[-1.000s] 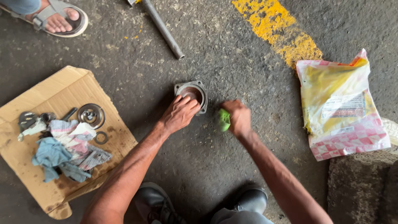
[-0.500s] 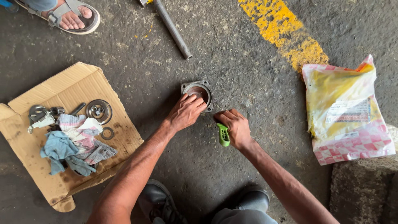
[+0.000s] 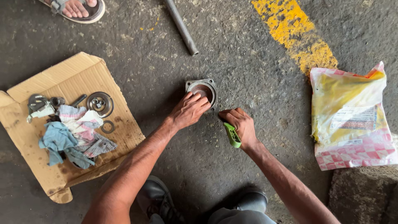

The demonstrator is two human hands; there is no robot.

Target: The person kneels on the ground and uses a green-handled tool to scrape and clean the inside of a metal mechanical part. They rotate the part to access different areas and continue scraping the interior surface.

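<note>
A grey metal housing (image 3: 203, 87) with a round bore and a square flange lies on the dark concrete floor. My left hand (image 3: 188, 111) rests on its near edge, fingers curled over the rim. My right hand (image 3: 239, 124) is just to the right of the housing and grips a tool with a green handle (image 3: 232, 136); the tool's tip points at the housing's lower right corner and is hidden under my fingers.
A cardboard sheet (image 3: 78, 74) at left carries rags (image 3: 68, 135), a round bearing part (image 3: 100, 103), a ring (image 3: 108, 126) and small metal pieces. A steel tube (image 3: 181, 27) lies at top. A yellow and pink plastic bag (image 3: 352, 118) lies at right. Another person's sandalled foot (image 3: 76, 8) is at top left.
My right hand moved down and in toward the housing, turning the green-handled tool so its handle now points toward me. My left hand stayed on the housing.
</note>
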